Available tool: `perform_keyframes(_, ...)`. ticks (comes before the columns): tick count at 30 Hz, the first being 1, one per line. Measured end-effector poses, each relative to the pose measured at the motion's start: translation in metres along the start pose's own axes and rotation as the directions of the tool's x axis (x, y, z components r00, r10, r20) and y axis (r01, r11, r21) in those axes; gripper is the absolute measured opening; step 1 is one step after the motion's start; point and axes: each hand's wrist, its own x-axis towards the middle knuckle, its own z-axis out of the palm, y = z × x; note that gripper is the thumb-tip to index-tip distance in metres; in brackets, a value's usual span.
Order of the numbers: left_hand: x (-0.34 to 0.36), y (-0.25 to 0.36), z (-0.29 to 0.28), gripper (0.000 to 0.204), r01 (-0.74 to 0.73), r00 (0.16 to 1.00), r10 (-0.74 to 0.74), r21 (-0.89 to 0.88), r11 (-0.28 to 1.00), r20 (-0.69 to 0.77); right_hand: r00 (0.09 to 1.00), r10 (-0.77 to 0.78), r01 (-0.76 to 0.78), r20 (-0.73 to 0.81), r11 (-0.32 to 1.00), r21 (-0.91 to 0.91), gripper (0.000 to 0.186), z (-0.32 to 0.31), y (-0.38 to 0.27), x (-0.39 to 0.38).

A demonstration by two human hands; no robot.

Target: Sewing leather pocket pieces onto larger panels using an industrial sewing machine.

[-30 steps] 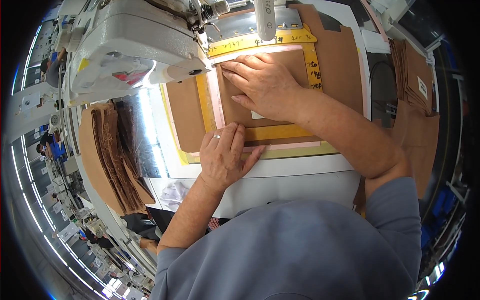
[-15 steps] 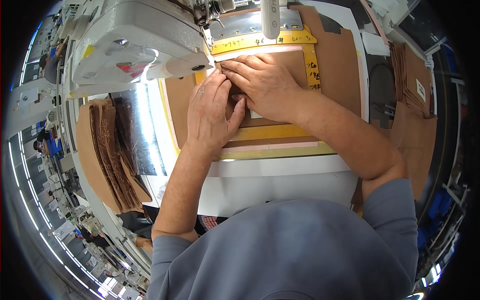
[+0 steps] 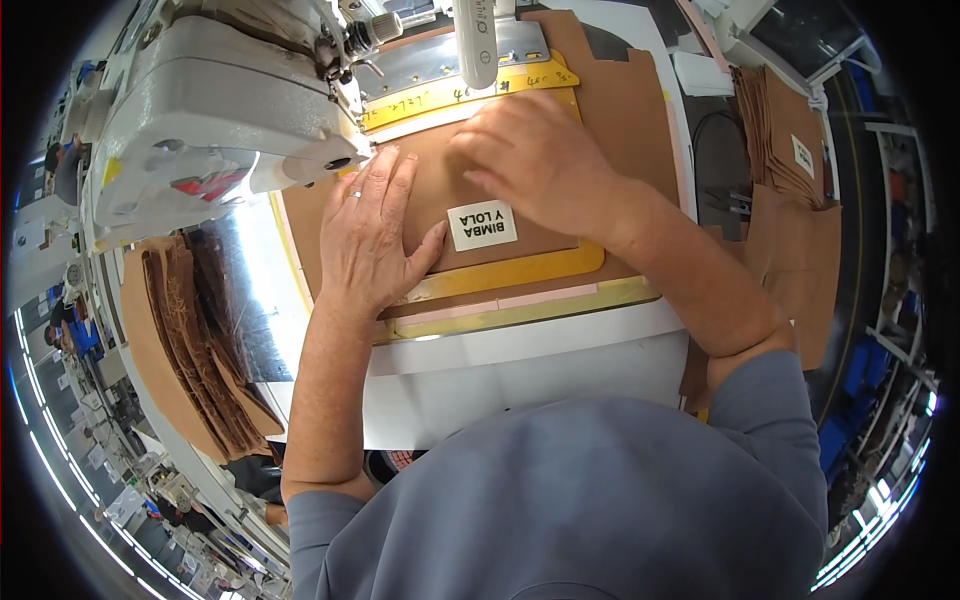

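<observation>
A brown panel [image 3: 440, 185] lies inside a yellow template frame [image 3: 545, 262] under the sewing machine head. My left hand [image 3: 370, 240] rests flat on the panel's left side, fingers stretched toward the needle area [image 3: 366, 150] and thumb spread out. It holds nothing. Slightly smeared by motion, my right hand [image 3: 540, 165] is over the panel's upper right part, with bent fingers and the thumb apart. Nothing shows in it. Between the hands, a white label [image 3: 483, 226] with dark lettering sits on the panel.
The white sewing machine [image 3: 220, 120] stands at upper left, with a white rod-shaped device [image 3: 477, 45] beside it. A stack of brown pieces [image 3: 190, 350] lies at left. More brown pieces [image 3: 785, 140] are at right, near a dark clip-like tool [image 3: 728, 200].
My right hand has drawn away from the left one, which stays on the panel. The label, mostly covered before, now shows fully. The whole view has shifted, so the scene sits further left.
</observation>
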Motion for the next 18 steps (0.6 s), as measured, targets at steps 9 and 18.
perform_keyframes(9, 0.003, 0.002, 0.003, 0.073, 0.002, 1.0, -0.003, 0.065, 0.998, 0.012, 0.95, 0.305, -0.313, -0.073, 0.939, -0.142, 0.018, -0.032, 0.039, -0.018)
perform_keyframes(18, 0.003, 0.003, 0.002, 0.074, 0.003, 0.999, -0.007, 0.121, 0.993, 0.035, 0.837, 0.546, -0.544, 0.031, 0.837, -0.058, 0.013, -0.039, 0.039, -0.012)
